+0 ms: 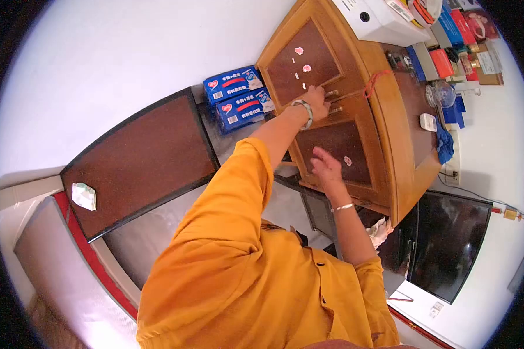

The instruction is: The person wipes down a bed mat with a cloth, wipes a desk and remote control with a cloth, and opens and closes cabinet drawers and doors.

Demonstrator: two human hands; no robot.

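My left hand (315, 106), with a beaded bracelet on the wrist, reaches to the front of a wooden cabinet (364, 87). Its fingers are bent at the metal door handle (332, 93) of one door; the hand partly hides the grip. A second handle (336, 109) sits right beside it. Both doors look shut, and small pink stickers (307, 68) dot their dark panels. My right hand (327, 167), wearing a silver bangle, hovers before the other door panel (335, 148). Its fingers are loosely apart with nothing in them.
Blue cartons (239, 96) are stacked beside the cabinet. Boxes, a glass jar (441, 93) and a blue cloth (444, 144) crowd the cabinet top. A brown-topped table (151, 157) bearing a small packet (84, 196) stands left. A dark screen (451, 241) is at lower right.
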